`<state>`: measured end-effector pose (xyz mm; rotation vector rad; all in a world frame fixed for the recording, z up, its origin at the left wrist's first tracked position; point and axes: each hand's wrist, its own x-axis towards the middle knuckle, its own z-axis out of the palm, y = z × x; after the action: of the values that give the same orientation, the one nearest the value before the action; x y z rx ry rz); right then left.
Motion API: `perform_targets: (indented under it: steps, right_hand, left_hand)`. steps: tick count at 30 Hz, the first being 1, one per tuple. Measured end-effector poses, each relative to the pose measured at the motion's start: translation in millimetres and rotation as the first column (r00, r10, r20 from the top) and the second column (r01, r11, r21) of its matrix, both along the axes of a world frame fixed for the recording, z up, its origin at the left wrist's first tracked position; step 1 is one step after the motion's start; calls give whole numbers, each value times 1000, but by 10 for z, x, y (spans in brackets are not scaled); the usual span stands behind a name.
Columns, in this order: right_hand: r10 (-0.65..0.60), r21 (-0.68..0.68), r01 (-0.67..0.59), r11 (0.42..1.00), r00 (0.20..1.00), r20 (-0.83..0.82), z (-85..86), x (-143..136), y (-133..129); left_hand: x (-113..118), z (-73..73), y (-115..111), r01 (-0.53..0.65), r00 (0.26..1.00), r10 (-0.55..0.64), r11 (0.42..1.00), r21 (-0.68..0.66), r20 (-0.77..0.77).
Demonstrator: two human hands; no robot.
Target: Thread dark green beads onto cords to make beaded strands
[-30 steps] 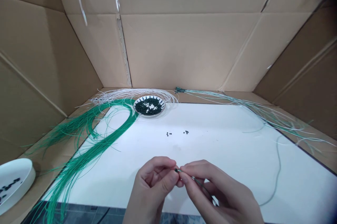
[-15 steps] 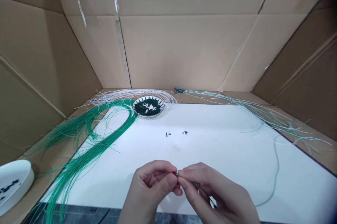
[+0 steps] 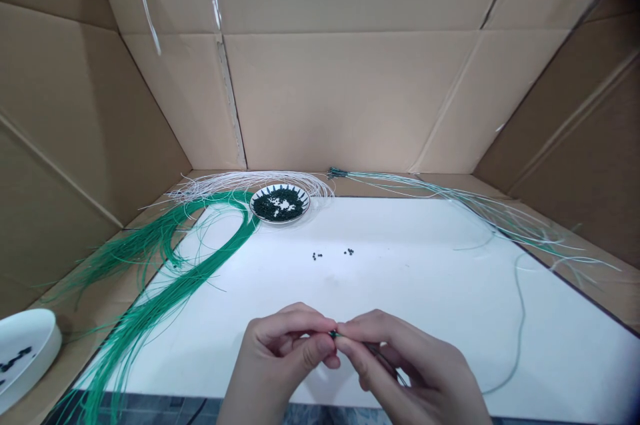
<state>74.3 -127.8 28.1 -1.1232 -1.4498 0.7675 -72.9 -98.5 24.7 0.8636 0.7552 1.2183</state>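
Note:
My left hand point(image 3: 287, 355) is closed in a pinch, thumb and forefinger on a tiny dark green bead point(image 3: 333, 334) at the front middle. Right beside it, my right hand point(image 3: 405, 362) pinches a thin cord next to the bead, the fingertips of both hands almost touching. Dark strands of this cord point(image 3: 383, 357) run back under the right fingers and into the palm. A pale green cord point(image 3: 523, 312) curves over the white board from the right hand's far side; whether it is the same strand is hidden by the hand.
Several loose dark beads point(image 3: 349, 252) lie mid-board point(image 3: 410, 278). A patterned dish point(image 3: 280, 220) of dark beads stands behind, near green strands point(image 3: 195, 285) and white strands point(image 3: 240, 180). Beaded cords point(image 3: 390, 177) lie back right. A white bowl point(image 3: 43, 352) sits left; cardboard walls point(image 3: 350, 98) surround the board.
The view has shifted slightly. Both hands keep their pinch at nearly the same place, and the bead between the fingertips shows a little more clearly.

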Motion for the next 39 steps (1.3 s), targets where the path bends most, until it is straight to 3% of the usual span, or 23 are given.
perform_targets:
  steps: [5,12,22,26,31,39]
  right_hand:
    - [16,-90,-14,996,1000,25,-57,55,54]
    - [87,-111,-69,991,982,170,-60,179,111]
    - [169,-263,-103,959,956,241,-89,231,239]
    - [223,-347,-114,931,930,291,-97,264,281]
    - [230,-359,-109,927,921,315,-100,290,321]
    - [252,-410,-126,903,929,269,-193,364,374]
  left_hand:
    - [45,37,1,-73,997,71,992,-106,-19]
    - [10,-2,11,-37,991,33,999,-34,-128]
    - [41,-143,98,-75,951,75,997,11,-299]
    - [21,-210,144,-14,952,12,1000,-4,-305]
    - [33,-309,204,37,950,-41,999,-18,-310]
    - [1,-427,285,-75,949,43,993,-89,-313]
